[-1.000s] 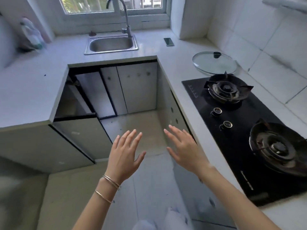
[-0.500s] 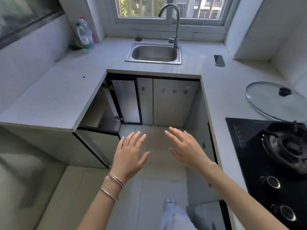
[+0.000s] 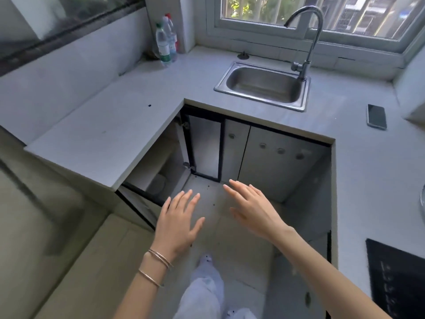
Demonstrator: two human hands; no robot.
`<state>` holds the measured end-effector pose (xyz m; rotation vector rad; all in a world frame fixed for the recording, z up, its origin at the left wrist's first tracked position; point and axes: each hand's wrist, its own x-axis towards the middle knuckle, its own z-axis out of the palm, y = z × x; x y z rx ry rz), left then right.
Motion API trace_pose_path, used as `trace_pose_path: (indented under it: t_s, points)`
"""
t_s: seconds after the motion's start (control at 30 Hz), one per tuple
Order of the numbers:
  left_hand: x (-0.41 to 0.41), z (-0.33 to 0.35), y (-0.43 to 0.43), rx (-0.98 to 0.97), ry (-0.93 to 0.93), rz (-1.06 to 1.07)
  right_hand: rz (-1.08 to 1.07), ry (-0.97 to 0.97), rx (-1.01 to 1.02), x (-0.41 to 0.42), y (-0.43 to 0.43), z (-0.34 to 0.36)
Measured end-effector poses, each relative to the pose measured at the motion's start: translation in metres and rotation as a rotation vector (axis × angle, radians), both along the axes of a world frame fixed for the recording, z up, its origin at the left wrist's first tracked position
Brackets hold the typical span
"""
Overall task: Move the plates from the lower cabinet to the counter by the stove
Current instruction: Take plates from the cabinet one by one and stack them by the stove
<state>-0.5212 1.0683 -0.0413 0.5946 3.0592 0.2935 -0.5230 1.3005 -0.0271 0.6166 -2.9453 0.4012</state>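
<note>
Grey kitchen, U-shaped counter (image 3: 115, 125), sink (image 3: 262, 87) far by the window. View swung left from the stove (image 3: 395, 279) toward the open lower cabinet (image 3: 161, 171). Left hand (image 3: 178, 223) and right hand (image 3: 253, 210) spread, empty. Pale plates (image 3: 158, 186) maybe inside, hard to tell. Reaching down comes next.

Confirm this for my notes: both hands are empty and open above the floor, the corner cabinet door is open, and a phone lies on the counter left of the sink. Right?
One detail is off. The head view shows the phone on the counter to the right of the sink, not left. The rest holds: left hand and right hand are empty and open above the floor, and the cabinet door is open.
</note>
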Motion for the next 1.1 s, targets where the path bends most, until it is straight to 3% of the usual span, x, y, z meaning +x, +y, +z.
trace_pose_path:
  t_s: [0.5,0.8,1.1]
  points:
    - [-0.161,-0.009,-0.022,-0.017,0.004,0.173,0.185,-0.037,0.022,-0.208,-0.033,-0.001]
    - [-0.212,-0.035,-0.013,-0.025,-0.052,0.410,0.412,-0.099,0.040,-0.314,-0.039,-0.030]
    - [-0.279,-0.053,0.039,0.126,0.015,0.710,0.635,-0.171,0.050,-0.411,-0.034,-0.072]
